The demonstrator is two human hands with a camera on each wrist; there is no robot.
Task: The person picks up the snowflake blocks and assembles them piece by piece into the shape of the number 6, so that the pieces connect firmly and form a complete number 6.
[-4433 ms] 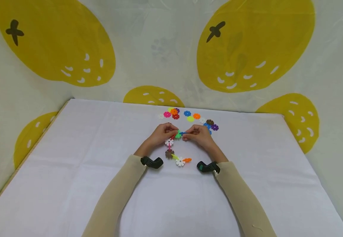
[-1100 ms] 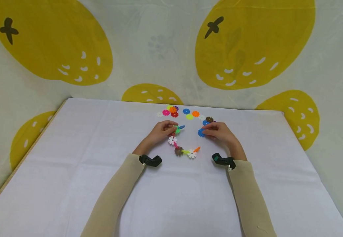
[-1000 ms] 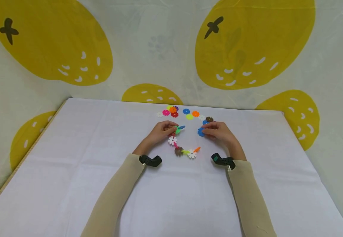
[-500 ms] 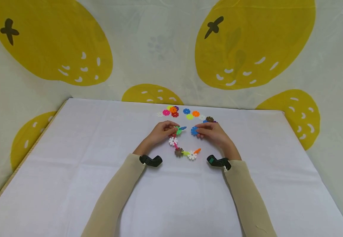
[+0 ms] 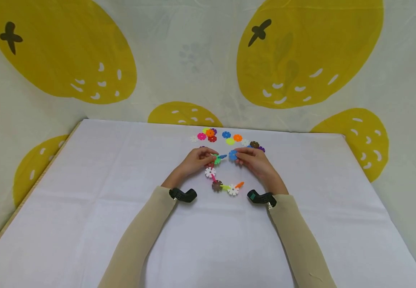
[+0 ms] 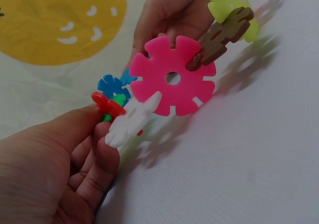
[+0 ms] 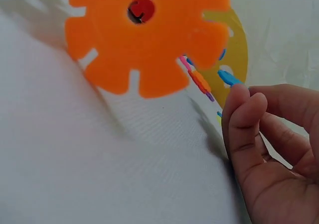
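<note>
A curved chain of slotted plastic flower discs hangs from my left hand [image 5: 196,161], whose thumb and fingers pinch its upper end at the green disc [image 5: 216,159]. Beyond that, a blue disc [image 5: 223,156] sticks out edge-on to the right. Lower along the chain come a white disc [image 5: 210,172], a brown disc [image 5: 217,185] and, at the far end, an orange disc [image 5: 240,185]. The pink disc [image 6: 172,77] shows large in the left wrist view. My right hand [image 5: 256,162] pinches a separate blue disc [image 5: 233,155], a small gap from the chain's blue one.
Loose discs lie near the back of the white-covered table [image 5: 128,160]: a pink one [image 5: 202,136], a dark red one [image 5: 212,139] and several others. A brown loose disc [image 5: 254,144] and a purple one lie just behind my right hand. A patterned cloth hangs behind.
My right hand, earlier at the chain's green and blue joint, has since gone right, where it held another blue disc, and moved back left with it. My left hand has stayed nearly still this past second.
</note>
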